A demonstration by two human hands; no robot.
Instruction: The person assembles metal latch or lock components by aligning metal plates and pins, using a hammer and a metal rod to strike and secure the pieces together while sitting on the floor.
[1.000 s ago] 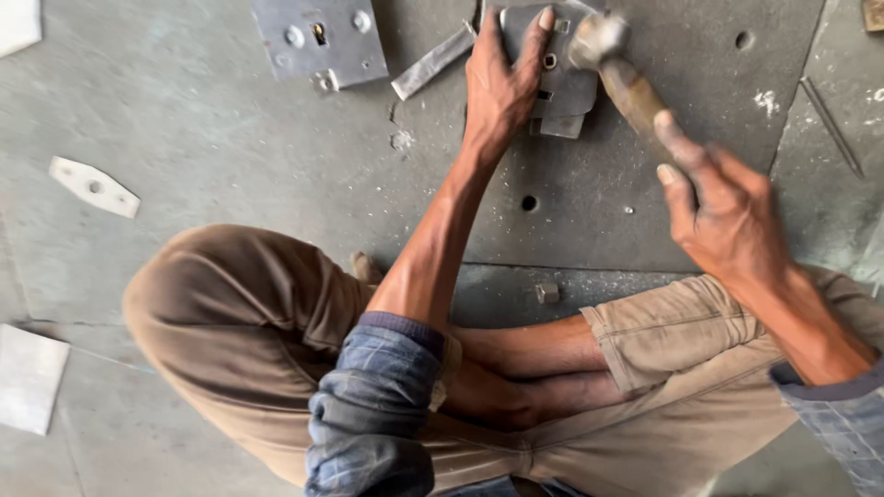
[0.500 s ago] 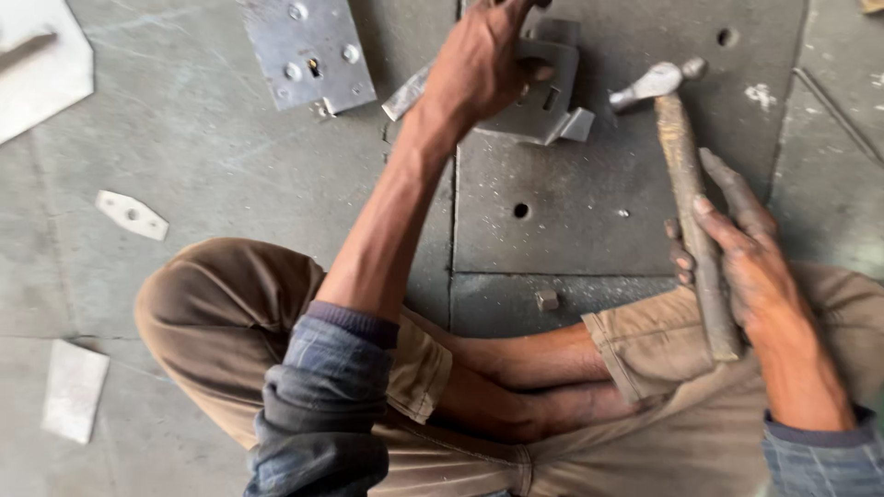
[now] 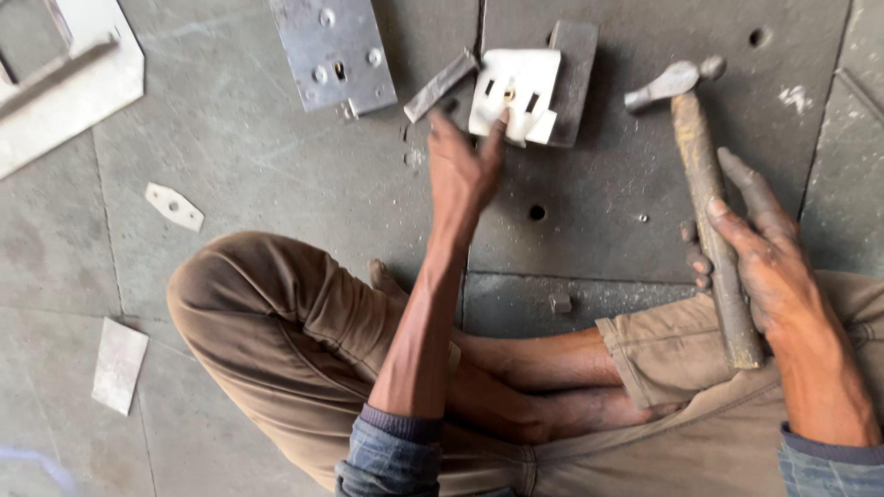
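The left hand (image 3: pixel 463 170) hovers with fingers spread, fingertips touching the slotted pale metal plate (image 3: pixel 516 92) on the dark block (image 3: pixel 575 78): stiff, light, sharp-edged (best pinched by its rim). The right hand (image 3: pixel 764 267) loosely grips the heavy hammer (image 3: pixel 709 202).

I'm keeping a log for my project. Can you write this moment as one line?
left hand: fingertips on white metal plate | right hand: holds hammer | person seated cross-legged on floor
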